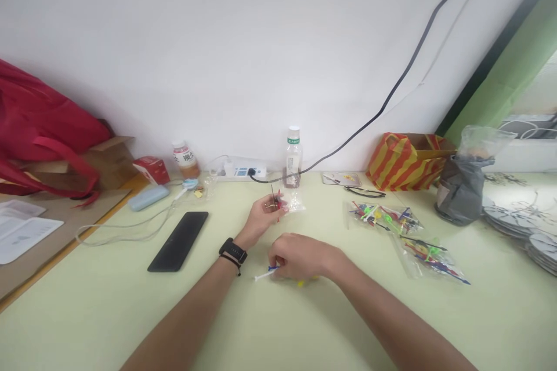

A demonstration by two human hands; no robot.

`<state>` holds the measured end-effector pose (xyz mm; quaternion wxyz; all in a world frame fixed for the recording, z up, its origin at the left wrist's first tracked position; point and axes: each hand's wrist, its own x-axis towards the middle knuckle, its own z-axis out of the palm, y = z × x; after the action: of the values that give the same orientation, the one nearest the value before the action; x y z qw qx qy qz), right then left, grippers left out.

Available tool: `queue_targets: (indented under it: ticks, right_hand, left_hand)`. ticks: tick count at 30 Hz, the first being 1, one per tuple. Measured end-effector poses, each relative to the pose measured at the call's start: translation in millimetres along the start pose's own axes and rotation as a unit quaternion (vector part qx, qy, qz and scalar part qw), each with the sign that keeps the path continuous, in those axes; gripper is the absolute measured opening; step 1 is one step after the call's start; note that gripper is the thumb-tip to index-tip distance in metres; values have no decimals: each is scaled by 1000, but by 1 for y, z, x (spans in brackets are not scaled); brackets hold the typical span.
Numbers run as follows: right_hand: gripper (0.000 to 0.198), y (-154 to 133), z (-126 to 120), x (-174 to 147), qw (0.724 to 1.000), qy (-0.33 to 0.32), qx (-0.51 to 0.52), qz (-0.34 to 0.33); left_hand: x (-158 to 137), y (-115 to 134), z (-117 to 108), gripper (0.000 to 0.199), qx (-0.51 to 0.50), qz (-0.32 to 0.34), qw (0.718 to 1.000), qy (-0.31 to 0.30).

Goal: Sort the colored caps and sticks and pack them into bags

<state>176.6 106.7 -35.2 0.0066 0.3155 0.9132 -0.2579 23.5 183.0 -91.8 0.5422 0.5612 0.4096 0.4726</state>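
My left hand (260,219), with a black watch on the wrist, is closed around small thin red and black plastic pieces (277,202). Just beyond its fingertips lies a clear plastic bag (296,202); whether the hand holds the bag too I cannot tell. Nearer to me, my right hand (300,255) is low over the table, palm down, its fingers pinched at some small plastic pieces. A white piece (263,275) and a bit of blue (273,268) stick out at its fingertips, and a yellow piece (301,283) shows under the hand. The rest is hidden by the fingers.
Bags of colourful plastic pieces (385,217) lie to the right, before a striped paper bag (402,162) and a grey bag (463,191). A bottle (293,159) and power strip (243,171) stand by the wall. A black phone (178,242) lies left.
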Motion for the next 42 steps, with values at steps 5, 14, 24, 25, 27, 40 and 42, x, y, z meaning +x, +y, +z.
queue_targets:
  ticks: [5,14,24,25,27,40,42]
  right_hand:
    - [6,13,-16,-11,997,8,64,30]
    - [17,44,-39,-29,958,62,281,-4]
    - [38,49,-78,-56,798,527,293,-7]
    - [39,49,-79,-55,784,552,282,-7]
    - [38,47,-78,-53,770,579,269,-12]
    - [14,60,-61,-38,840,526,76,110]
    - [10,63,-60,-39,847,514,26,137]
  left_hand:
    - [-3,-1,5,52,7,0,1000,-30]
    - [-5,-11,12,47,-9,-4,999,-42]
    - [-11,-10,23,57,20,27,999,-36]
    - [-12,-10,23,57,24,28,999,-36]
    - [-12,-11,23,57,37,33,998,-35]
    - [-12,-12,25,51,99,103,989,-40]
    - [-12,-11,25,51,101,103,989,-42]
